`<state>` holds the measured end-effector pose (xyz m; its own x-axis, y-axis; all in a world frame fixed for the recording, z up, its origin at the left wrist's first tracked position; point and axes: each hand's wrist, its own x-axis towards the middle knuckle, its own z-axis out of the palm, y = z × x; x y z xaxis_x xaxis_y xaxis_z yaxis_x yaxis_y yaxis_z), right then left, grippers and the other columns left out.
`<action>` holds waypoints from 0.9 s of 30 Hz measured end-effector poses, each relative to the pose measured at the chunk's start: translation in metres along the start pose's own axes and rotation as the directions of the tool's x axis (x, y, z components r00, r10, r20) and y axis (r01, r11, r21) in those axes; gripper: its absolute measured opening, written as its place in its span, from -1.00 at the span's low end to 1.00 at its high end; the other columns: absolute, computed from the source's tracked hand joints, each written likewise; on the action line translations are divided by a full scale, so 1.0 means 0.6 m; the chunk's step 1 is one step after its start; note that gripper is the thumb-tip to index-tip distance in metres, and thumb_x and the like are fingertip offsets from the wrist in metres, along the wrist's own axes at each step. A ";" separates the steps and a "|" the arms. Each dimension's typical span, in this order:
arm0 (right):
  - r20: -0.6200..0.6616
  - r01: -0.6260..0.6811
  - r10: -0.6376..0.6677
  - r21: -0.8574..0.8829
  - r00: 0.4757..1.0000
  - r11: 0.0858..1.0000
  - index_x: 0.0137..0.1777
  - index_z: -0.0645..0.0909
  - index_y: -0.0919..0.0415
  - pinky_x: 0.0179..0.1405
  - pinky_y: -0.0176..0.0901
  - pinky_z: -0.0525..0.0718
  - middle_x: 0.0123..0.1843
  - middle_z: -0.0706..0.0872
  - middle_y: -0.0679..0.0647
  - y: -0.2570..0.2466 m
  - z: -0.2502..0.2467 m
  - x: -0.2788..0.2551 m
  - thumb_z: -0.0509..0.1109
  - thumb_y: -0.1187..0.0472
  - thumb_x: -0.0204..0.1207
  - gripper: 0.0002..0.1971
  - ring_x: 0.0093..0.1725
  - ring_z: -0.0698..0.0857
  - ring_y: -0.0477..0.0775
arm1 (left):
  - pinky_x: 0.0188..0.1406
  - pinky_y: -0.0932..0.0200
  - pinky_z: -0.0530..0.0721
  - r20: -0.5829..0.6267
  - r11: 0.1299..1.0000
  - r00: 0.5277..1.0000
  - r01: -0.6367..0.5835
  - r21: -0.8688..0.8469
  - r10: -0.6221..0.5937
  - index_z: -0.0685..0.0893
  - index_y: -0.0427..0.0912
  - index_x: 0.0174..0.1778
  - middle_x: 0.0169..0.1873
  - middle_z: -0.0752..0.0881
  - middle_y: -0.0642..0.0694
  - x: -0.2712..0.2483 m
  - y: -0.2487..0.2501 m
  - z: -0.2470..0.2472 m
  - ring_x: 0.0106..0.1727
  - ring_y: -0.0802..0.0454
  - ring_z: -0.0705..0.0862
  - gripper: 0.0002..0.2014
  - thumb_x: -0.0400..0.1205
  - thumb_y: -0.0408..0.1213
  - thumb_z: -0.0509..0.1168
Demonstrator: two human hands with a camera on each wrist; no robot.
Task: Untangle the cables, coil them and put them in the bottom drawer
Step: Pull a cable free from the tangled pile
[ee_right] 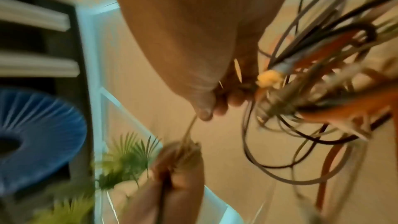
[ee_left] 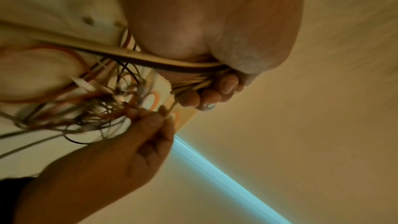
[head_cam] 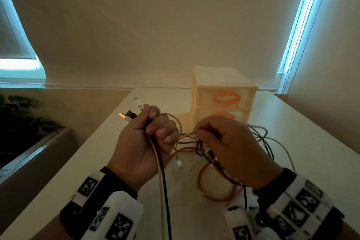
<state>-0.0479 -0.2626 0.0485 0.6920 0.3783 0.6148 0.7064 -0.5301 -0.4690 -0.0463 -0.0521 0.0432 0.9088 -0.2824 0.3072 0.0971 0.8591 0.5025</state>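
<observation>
While the left hand [head_cam: 145, 143] at centre frame fists round white and black cables [head_cam: 163, 185], plugs poking out its top, the right hand [head_cam: 232, 150] just beside it pinches a white strand out of the tangle [head_cam: 220, 163] over the table [head_cam: 303, 142]. The drawers [head_cam: 224, 95] stand closed behind the hands.

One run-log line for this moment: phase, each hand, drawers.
phase: untangling | left hand: grips white and black cable ends | right hand: pinches cable tangle | drawer unit: drawers closed
</observation>
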 end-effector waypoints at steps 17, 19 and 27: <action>0.088 -0.120 0.137 -0.169 0.987 0.978 0.03 0.42 -0.12 -0.52 -0.19 0.64 -0.33 0.68 -0.06 0.023 -0.012 -0.009 0.17 0.14 0.79 -0.88 -0.44 0.64 -0.08 | -0.44 0.24 0.46 -0.021 0.999 0.999 -0.031 0.018 0.032 0.49 -0.11 -0.23 -0.52 0.32 0.06 -0.001 0.003 0.002 -0.44 0.11 0.37 -0.65 0.84 -0.08 0.04; 0.050 -0.069 0.082 -0.224 0.995 0.972 0.00 0.44 -0.12 -0.44 -0.32 0.58 -0.26 0.62 -0.18 0.024 -0.011 -0.008 0.27 0.17 0.74 -0.86 -0.31 0.63 -0.16 | -0.45 0.24 0.45 -0.043 0.999 0.998 -0.033 0.040 0.035 0.49 -0.11 -0.24 -0.52 0.30 0.06 -0.001 0.003 0.003 -0.45 0.11 0.35 -0.65 0.84 -0.08 0.05; 0.268 -0.120 0.095 0.079 0.959 0.990 -0.04 0.66 -0.05 -0.14 -0.37 0.67 -0.15 0.78 -0.19 0.013 -0.049 -0.005 0.46 0.21 0.62 -0.89 -0.12 0.78 -0.15 | -0.48 0.26 0.37 0.126 0.998 0.991 0.053 -0.046 -0.047 0.48 -0.12 -0.14 -0.54 0.32 0.09 -0.004 0.029 -0.009 -0.49 0.15 0.37 -0.64 0.89 -0.07 -0.04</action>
<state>-0.0487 -0.2900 0.0615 0.7706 0.5156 0.3746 0.6274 -0.5104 -0.5881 -0.0445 -0.0344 0.0468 0.8447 -0.3741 0.3828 0.1639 0.8616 0.4804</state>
